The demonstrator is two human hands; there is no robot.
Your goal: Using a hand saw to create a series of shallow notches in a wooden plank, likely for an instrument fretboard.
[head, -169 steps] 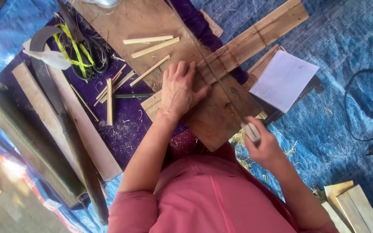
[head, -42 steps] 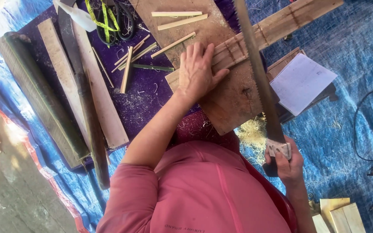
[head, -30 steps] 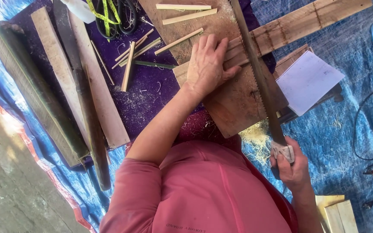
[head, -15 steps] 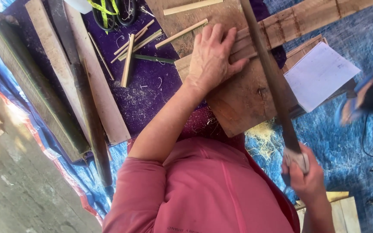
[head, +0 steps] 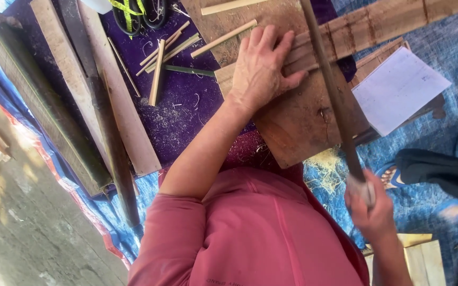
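A long bamboo slat (head: 377, 26) lies across a wooden board (head: 298, 122). The left hand (head: 261, 69) lies flat and open on the slat, pressing it down. The right hand (head: 369, 209) is closed around the handle of a long knife (head: 329, 90), whose blade crosses the slat. Thin bamboo sticks (head: 157, 71) lie on purple cloth (head: 186, 106) nearby.

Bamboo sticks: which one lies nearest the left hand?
The pale stick slanting on the wooden board, its upper end almost at the left hand fingertips; the others lie on purple cloth.
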